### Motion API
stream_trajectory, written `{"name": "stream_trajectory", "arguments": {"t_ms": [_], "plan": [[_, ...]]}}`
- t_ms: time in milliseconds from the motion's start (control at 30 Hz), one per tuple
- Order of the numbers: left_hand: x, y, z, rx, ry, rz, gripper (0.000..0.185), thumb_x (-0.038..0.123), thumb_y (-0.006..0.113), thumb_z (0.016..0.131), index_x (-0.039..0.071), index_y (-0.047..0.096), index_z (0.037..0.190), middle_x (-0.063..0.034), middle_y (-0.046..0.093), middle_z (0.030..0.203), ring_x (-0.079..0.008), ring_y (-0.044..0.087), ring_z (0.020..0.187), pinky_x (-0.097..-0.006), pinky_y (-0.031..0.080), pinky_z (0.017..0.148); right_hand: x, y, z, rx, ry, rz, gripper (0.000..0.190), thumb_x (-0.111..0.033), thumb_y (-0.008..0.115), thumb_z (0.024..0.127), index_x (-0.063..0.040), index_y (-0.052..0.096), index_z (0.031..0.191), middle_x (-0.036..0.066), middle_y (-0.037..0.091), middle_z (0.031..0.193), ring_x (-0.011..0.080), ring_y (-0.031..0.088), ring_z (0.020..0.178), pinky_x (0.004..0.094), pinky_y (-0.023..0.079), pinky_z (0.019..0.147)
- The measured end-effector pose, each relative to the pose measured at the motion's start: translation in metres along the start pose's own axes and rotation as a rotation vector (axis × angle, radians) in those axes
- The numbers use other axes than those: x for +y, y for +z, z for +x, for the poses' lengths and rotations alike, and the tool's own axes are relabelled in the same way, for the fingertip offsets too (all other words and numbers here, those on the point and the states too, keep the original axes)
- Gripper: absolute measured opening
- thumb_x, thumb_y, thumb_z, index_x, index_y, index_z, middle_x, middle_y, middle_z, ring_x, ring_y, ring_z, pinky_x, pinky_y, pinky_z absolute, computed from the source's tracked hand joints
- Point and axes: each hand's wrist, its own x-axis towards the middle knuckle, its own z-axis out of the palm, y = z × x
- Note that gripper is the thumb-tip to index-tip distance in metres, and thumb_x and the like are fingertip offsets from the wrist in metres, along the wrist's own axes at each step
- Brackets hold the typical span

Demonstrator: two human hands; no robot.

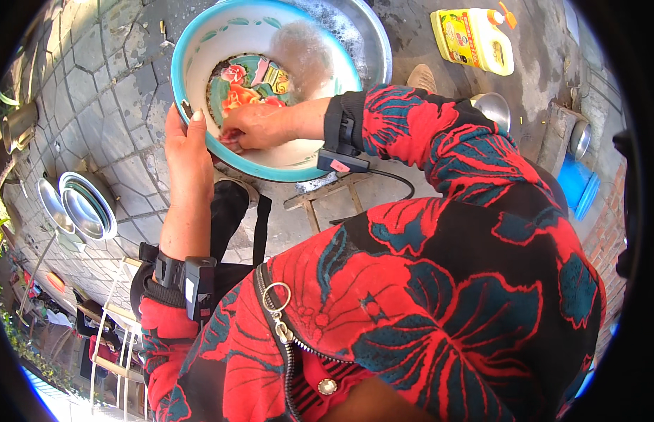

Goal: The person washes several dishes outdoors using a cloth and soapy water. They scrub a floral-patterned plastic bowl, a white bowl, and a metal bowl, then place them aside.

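Note:
A white enamel basin [306, 150] with a turquoise rim and a flower pattern on its bottom is tilted over a larger metal basin [382, 47] that holds sudsy water. My left hand [190, 153] grips the enamel basin's rim at the near left, thumb on top. Inside, my right hand [258, 126] presses a reddish cloth or pad [232, 140] against the near left wall; its exact kind is hidden by the fingers. A dark chipped patch shows on the rim beside my left thumb, and a dark ring surrounds the floral bottom.
A yellow detergent jug [472, 39] with an orange pump lies at the upper right. Stacked metal basins [87, 205] rest on the paving at left. A wooden stool or frame [327, 198] stands below the basin. Metal bowls [493, 111] and a blue bucket [577, 187] are at right.

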Motion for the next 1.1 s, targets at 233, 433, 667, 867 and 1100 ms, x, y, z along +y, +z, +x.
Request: {"name": "stream_trajectory", "arguments": {"t_ms": [233,433,667,867,1100], "plan": [[-0.002,-0.004,0.004,-0.081,0.056,0.007,0.045,-0.001,0.056,0.086,0.0,0.041,0.128,-0.0088,0.061,0.104,-0.0143,0.059,0.092,-0.0275,0.048,0.08,0.084,-0.062,0.063,0.297,0.299,-0.407,0.03,-0.017,0.054,0.085,-0.014,0.061,0.114,0.016,0.058,0.114,0.0354,0.057,0.104,0.043,0.046,0.089],[0.005,-0.002,0.001,0.024,0.11,-0.055,0.043,-0.007,0.057,0.077,0.0,0.04,0.115,-0.0108,0.062,0.101,-0.015,0.061,0.085,-0.0264,0.05,0.075,0.096,-0.049,-0.034,-0.095,0.481,-0.517,0.022,-0.022,0.06,0.083,-0.008,0.063,0.099,0.016,0.064,0.098,0.0354,0.06,0.093,0.0423,0.047,0.081],[0.032,-0.015,-0.013,-0.094,0.366,-0.043,0.031,-0.011,0.054,0.07,0.0,0.046,0.099,-0.0045,0.06,0.088,-0.0065,0.055,0.074,-0.019,0.044,0.068,0.041,-0.058,-0.063,0.236,0.711,-0.229,0.049,-0.037,0.063,0.076,-0.013,0.056,0.118,0.014,0.063,0.11,0.0307,0.058,0.106,0.0402,0.044,0.09],[0.064,-0.051,-0.036,-0.179,0.613,-0.025,0.032,-0.012,0.054,0.068,0.001,0.049,0.097,-0.0007,0.057,0.084,-0.0034,0.049,0.07,-0.0155,0.038,0.066,0.025,-0.093,-0.082,0.714,0.724,-0.268,0.096,-0.044,0.069,0.074,0.0,0.018,0.143,0.017,0.062,0.115,0.0306,0.057,0.111,0.0359,0.04,0.098],[0.069,-0.108,-0.022,-0.121,0.609,-0.336,0.031,-0.009,0.054,0.068,0.002,0.051,0.097,-0.0079,0.062,0.086,-0.0145,0.058,0.072,-0.0266,0.049,0.073,0.001,-0.119,-0.1,0.603,0.386,0.709,0.036,-0.028,0.057,0.092,-0.002,0.058,0.117,0.007,0.067,0.101,0.0131,0.064,0.088,0.026,0.051,0.078]]}}
